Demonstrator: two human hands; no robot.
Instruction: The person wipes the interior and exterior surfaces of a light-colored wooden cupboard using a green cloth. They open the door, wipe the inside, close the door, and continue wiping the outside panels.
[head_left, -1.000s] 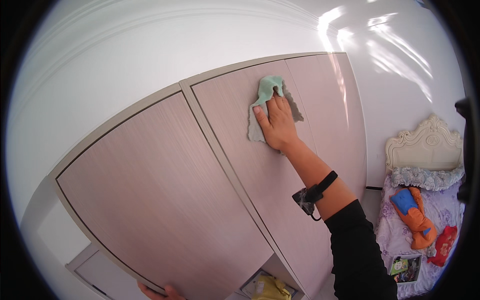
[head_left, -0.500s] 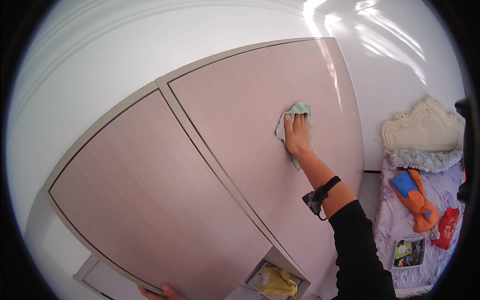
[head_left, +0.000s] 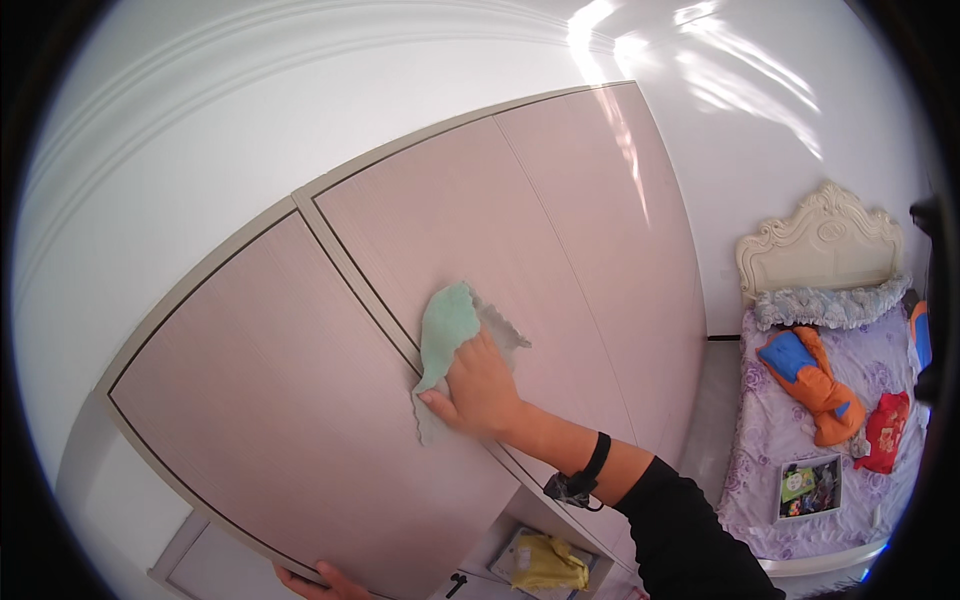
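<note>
Pale pink wood-grain laminate is what's being wiped here, on the wardrobe door (head_left: pixel 240 420) nearest the camera and the one beside it. Right at the bottom edge, the left hand (head_left: pixel 318 582) is curled on the lower edge of that near door, fingers wrapped under it, so the panel is steadied; how tight the grip is can't really be told since only the fingertips show. A bit further up, the right hand (head_left: pixel 480 390) is laid flat with fingers spread, pressing a mint-green cloth (head_left: pixel 448 335) against the second door (head_left: pixel 500 260), just beside the dark seam between the two panels. For a decent job the palm should probably be kept flat so the cloth isn't bunched up, since a good part of it is flapping loose above the fingers, and the strokes would likely be best run along the grain, with the seam edge not skipped. A black wrist strap (head_left: pixel 585 472) is worn on the right forearm and could get dragged across the finish. Below the doors an open compartment with a yellow bundle (head_left: pixel 545 562) can be seen. Further off to the right, a bed (head_left: pixel 800 430) with a cream carved headboard (head_left: pixel 820 245) is loaded with orange, blue and red items, well apart from the doors. Glare is thrown across the white wall (head_left: pixel 200 130) up top.
</note>
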